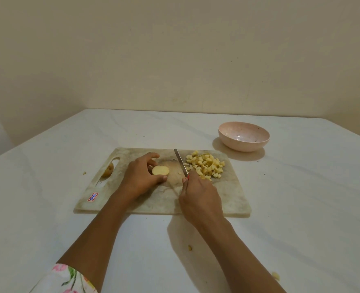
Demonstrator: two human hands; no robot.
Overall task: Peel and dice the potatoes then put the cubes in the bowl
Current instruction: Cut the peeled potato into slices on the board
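Note:
A marbled cutting board (227, 199) lies on the white table. My left hand (141, 176) grips a peeled potatoes piece (160, 170), its cut face turned right. My right hand (198, 197) holds a knife (181, 162) whose blade points away, lying between the potato piece and a pile of potato cubes (205, 166) on the board's right part. The pink bowl (243, 138) stands beyond the board at the right, with no cubes in it. An unpeeled potato (108, 169) rests by the board's handle slot at the left.
Small potato scraps lie on the table: one left of the board (84, 172), one near my right forearm (189, 247), one at the lower right (276, 275). A label sticker (93, 196) marks the board's near left corner. A cream wall backs the table.

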